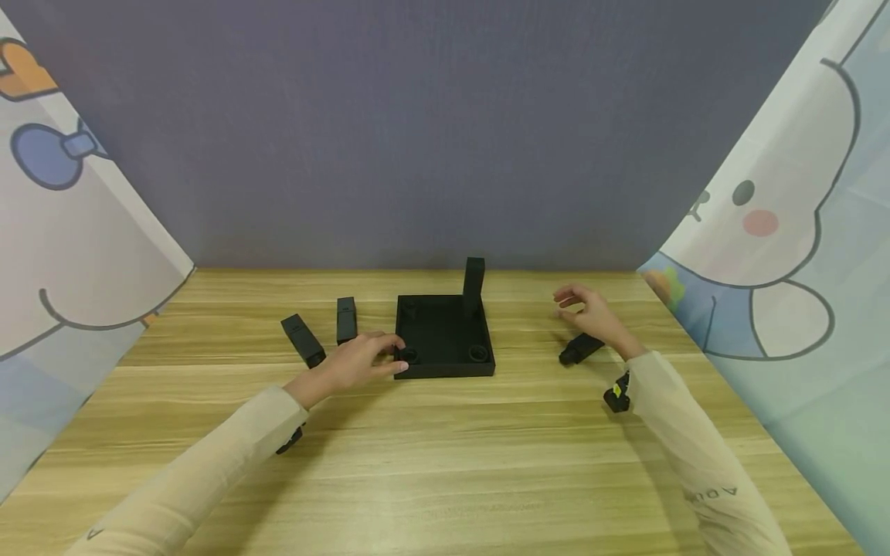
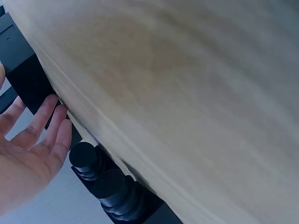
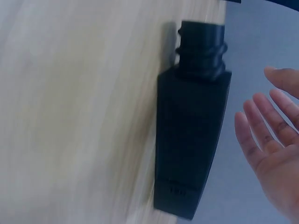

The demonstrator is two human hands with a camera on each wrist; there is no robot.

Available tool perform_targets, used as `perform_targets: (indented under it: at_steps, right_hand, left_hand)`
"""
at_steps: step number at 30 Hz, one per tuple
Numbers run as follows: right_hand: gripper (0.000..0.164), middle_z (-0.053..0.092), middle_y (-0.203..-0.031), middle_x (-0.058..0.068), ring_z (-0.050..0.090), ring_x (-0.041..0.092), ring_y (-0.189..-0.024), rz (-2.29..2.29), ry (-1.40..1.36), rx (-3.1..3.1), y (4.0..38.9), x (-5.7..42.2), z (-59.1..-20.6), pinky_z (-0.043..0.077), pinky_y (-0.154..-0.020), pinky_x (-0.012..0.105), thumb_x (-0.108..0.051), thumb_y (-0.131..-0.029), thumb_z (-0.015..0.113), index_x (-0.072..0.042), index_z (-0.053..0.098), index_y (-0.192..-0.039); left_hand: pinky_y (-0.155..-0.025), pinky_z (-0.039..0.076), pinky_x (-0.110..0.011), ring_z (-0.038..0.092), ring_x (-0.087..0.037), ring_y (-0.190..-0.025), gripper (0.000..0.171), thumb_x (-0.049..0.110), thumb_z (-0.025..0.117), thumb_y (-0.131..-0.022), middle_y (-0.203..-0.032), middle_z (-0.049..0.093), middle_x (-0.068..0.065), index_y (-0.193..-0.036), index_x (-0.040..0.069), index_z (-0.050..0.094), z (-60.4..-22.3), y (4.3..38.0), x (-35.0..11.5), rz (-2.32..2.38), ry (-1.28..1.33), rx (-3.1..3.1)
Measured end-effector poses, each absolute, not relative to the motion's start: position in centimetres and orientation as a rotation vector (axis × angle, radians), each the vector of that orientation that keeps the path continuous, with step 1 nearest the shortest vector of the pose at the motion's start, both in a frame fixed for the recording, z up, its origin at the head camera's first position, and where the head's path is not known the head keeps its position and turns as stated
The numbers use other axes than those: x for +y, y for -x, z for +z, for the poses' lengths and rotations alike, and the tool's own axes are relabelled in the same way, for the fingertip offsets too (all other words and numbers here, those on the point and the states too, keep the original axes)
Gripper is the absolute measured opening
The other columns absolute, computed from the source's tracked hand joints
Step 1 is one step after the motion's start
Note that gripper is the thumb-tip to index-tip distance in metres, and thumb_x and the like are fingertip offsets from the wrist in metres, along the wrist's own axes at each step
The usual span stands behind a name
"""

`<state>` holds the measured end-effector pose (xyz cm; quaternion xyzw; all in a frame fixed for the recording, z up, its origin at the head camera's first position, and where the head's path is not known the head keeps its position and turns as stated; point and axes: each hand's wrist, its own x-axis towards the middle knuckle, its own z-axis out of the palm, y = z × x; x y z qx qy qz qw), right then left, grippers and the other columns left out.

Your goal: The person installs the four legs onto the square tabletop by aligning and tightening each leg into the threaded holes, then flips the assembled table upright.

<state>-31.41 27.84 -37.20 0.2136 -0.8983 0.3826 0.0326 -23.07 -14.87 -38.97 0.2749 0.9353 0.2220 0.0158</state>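
Note:
A shallow black square tray [image 1: 442,375] lies on the table, with round threaded sockets visible at its near corners. One black leg [image 1: 473,282] stands upright at its far right corner. My left hand [image 1: 358,361] holds the tray's near left corner, thumb along the front side and fingers at the left side. My right hand [image 1: 591,315] hovers with loosely bent fingers, holding nothing, above a loose black leg [image 3: 191,126]. That leg lies on its side, narrowing away from its threaded end.
Two more black legs [image 1: 303,340] [image 1: 345,320] lie left of the tray, their threaded ends showing in the left wrist view. A grey panel [image 1: 417,139] rises behind the wooden table [image 1: 445,463]. Cartoon-printed sheets [image 1: 786,232] flank both sides.

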Motion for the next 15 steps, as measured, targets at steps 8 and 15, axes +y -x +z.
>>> perform_targets:
  at_steps: [8, 15]
  right_hand:
    - [0.028, 0.055, -0.108, 0.032, 0.054, 0.047, -0.099, 1.148, -0.699, -2.774, 28.9, 28.2, -34.9, 0.046, -0.080, 0.054, 0.002, -0.084, 0.061, 0.010, 0.054, -0.110]
    - [0.029, 0.056, -0.107, 0.031, 0.056, 0.046, -0.097, 1.100, -0.702, -2.781, 29.4, 30.6, -35.7, 0.047, -0.078, 0.047, 0.004, -0.082, 0.063, 0.010, 0.055, -0.110]
  left_hand:
    - [-0.071, 0.050, -0.031, 0.059, -0.015, -0.090, 0.037, 0.041, 0.057, -0.088, -0.107, 0.061, -0.004, -0.116, 0.016, 0.058, -38.9, 23.0, -14.8, 0.702, -0.876, 2.910]
    - [-0.072, 0.049, -0.031, 0.058, -0.013, -0.089, 0.038, 0.042, 0.057, -0.088, -0.106, 0.061, -0.003, -0.116, 0.017, 0.058, -39.1, 23.0, -14.9, 0.695, -0.871, 2.919]
